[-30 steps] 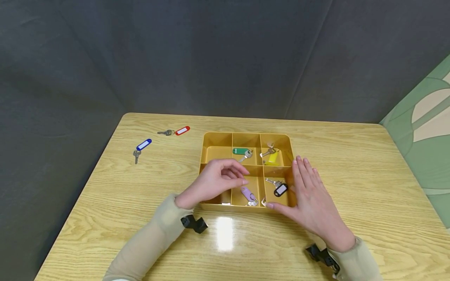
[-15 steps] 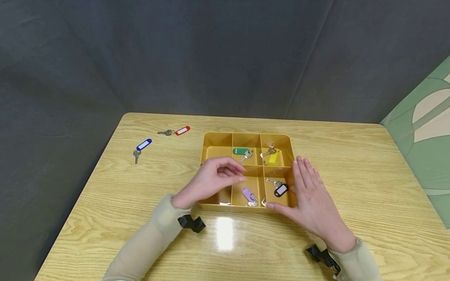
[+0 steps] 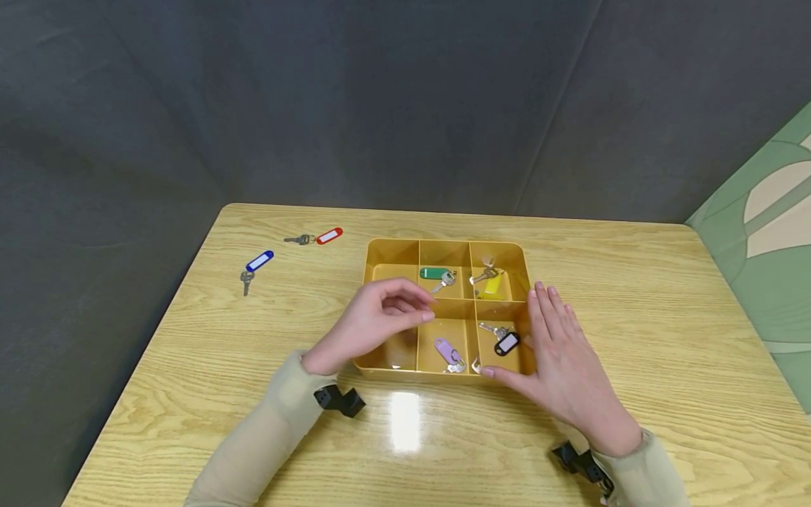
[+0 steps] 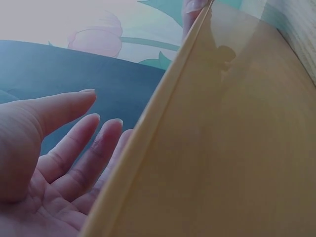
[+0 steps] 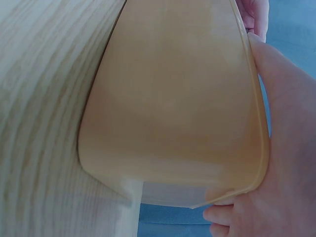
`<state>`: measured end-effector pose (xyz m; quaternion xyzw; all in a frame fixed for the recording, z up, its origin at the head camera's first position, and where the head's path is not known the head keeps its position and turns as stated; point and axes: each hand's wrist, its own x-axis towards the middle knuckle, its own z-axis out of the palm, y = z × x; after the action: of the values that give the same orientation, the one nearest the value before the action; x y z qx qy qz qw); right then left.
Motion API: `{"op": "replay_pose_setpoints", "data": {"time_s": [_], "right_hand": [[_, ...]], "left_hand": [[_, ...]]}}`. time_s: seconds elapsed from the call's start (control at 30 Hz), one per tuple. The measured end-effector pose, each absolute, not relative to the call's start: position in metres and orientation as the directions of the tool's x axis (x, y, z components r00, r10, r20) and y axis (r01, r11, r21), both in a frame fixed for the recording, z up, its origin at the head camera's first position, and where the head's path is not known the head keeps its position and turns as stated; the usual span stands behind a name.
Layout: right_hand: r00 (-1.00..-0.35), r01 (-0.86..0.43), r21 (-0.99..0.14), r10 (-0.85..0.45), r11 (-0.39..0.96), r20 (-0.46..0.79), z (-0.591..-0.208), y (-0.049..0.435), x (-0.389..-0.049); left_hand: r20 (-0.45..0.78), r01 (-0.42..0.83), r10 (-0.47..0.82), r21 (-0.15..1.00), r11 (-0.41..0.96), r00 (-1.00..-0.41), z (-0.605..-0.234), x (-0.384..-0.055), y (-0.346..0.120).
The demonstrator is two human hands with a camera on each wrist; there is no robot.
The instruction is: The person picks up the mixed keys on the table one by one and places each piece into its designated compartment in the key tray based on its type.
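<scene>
Compared with a second ago, the left hand [image 3: 380, 320] has drawn back slightly toward the left, away from the lilac tag [image 3: 446, 351]; the right hand [image 3: 564, 362], the tray [image 3: 412, 376] and the tags hold their places. The left grip is slack and holds nothing: fingers loosely bent, thumb apart, over the tray's near-left part. The right grip is spread, fingers straight along the tray's right wall, thumb at the near rim.

The worktop [image 3: 633, 303] is pale wood-grain with rounded far corners and a bright reflection in front of the tray. A dark curtain [image 3: 380, 105] hangs beyond it; at right, a green leaf-patterned cloth [image 3: 767, 218].

Count: one yellow-brown tray, six compartments; six tags. Four lie inside — green [image 3: 434, 272] far middle, yellow [image 3: 491, 285] far right, lilac near middle, black [image 3: 507, 343] near right. Two lie on the worktop, left of the tray: red [image 3: 329, 236] and blue [image 3: 260, 261]. Five keys [image 3: 446, 280] show plainly; the metal beside the lilac tag is too small to read.
</scene>
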<state>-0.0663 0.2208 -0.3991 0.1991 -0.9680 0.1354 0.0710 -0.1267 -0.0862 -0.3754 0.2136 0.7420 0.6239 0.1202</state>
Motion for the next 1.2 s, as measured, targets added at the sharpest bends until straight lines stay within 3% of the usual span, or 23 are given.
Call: {"op": "replay_pose_setpoints", "data": {"time_s": [1.2], "right_hand": [[-0.915, -0.396, -0.239, -0.358, 0.887, 0.188, -0.4, 0.221, -0.065]], "left_hand": [[0.124, 0.173, 0.302, 0.974, 0.143, -0.945, -0.377, -0.136, -0.121]]}}
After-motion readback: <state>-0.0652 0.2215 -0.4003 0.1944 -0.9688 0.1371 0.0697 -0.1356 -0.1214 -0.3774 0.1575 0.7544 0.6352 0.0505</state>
